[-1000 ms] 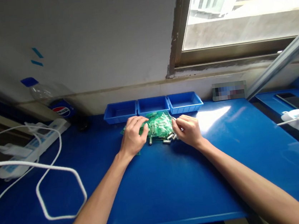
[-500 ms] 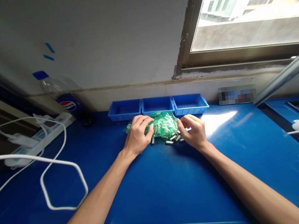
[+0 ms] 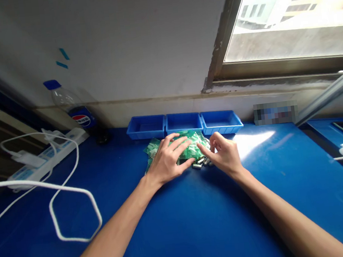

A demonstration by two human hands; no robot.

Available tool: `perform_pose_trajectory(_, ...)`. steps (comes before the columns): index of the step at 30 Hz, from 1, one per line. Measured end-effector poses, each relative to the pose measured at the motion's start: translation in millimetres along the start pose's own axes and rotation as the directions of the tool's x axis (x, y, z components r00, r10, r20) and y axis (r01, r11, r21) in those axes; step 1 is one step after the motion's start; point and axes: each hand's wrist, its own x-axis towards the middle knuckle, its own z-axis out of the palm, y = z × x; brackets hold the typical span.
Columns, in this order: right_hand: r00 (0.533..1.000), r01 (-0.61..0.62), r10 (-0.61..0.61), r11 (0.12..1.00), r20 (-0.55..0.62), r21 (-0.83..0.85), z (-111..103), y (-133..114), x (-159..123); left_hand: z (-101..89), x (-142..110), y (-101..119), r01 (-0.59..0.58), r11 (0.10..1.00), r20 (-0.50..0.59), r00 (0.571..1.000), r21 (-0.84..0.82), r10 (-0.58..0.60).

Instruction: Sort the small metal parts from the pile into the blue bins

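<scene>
Some metal parts [image 3: 197, 166] are out, others seemingly in the green bag [image 3: 195, 151]; my left hand [image 3: 167, 162] is spread, my right hand [image 3: 226, 155] narrowed, hold undetermined.

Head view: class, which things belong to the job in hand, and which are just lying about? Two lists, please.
Job, probably: green plastic, small shiny parts; perhaps the three blue bins.
Lying about, apparently: bottle, power strip, white cable.
</scene>
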Motion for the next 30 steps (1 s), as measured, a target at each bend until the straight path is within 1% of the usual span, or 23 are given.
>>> perform_pose_trajectory(2,1.000,0.006,-0.006,1.000,-0.005,-0.013,-1,-3,0,0.9,0,2,-0.038,0.999,0.030,0.999,0.033,0.037)
perform_pose_trajectory(4,1.000,0.011,-0.011,1.000,0.007,0.015,-3,-3,1,2.4,0,3,-0.059,0.997,0.035,0.998,0.052,0.057)
perform_pose_trajectory(6,0.999,0.025,-0.027,0.998,0.029,0.058,-4,-4,0,4.5,0,4,-0.058,0.997,0.022,0.998,0.044,0.057)
perform_pose_trajectory(8,0.998,0.048,-0.051,0.994,0.025,0.093,-4,-5,0,6.5,1,6,-0.028,0.999,-0.005,1.000,0.015,0.028)
perform_pose_trajectory(12,0.995,0.104,-0.102,0.984,-0.022,0.143,-7,-12,1,7.1,3,7,0.072,0.997,-0.120,0.990,-0.024,-0.074)
perform_pose_trajectory(15,0.991,0.137,-0.133,0.978,-0.037,0.159,-9,-18,3,3.4,6,9,0.127,0.990,-0.244,0.960,-0.058,-0.138)
perform_pose_trajectory(17,0.994,0.112,-0.112,0.970,-0.011,0.215,-9,-20,3,1.1,7,11,0.140,0.979,-0.295,0.938,-0.149,-0.179)
perform_pose_trajectory(18,0.997,0.068,-0.075,0.959,0.016,0.274,-8,-21,3,0.6,8,13,0.148,0.965,-0.298,0.931,-0.217,-0.209)
perform_pose_trajectory(19,0.998,-0.004,-0.016,0.936,0.054,0.351,-7,-21,3,0.5,9,15,0.167,0.940,-0.287,0.924,-0.297,-0.254)
perform_pose_trajectory(20,0.993,-0.095,0.055,0.895,0.104,0.436,-6,-21,2,1.0,9,16,0.200,0.902,-0.259,0.914,-0.383,-0.313)
perform_pose_trajectory(22,0.959,-0.277,0.191,0.774,0.207,0.569,-4,-22,2,2.4,10,19,0.286,0.786,-0.165,0.884,-0.547,-0.437)
perform_pose_trajectory(23,0.940,-0.341,0.240,0.717,0.243,0.608,-3,-23,2,2.8,10,20,0.328,0.722,-0.109,0.867,-0.609,-0.486)
perform_pose_trajectory(25,0.917,-0.399,0.290,0.649,0.274,0.648,-3,-25,2,2.4,10,21,0.392,0.627,-0.007,0.845,-0.673,-0.535)
perform_pose_trajectory(26,0.914,-0.406,0.298,0.633,0.276,0.659,-3,-26,3,1.4,10,22,0.416,0.608,0.033,0.842,-0.676,-0.539)
perform_pose_trajectory(30,0.898,-0.438,0.311,0.580,0.311,0.687,-2,-27,3,-4.1,11,22,0.479,0.590,0.164,0.847,-0.650,-0.506)
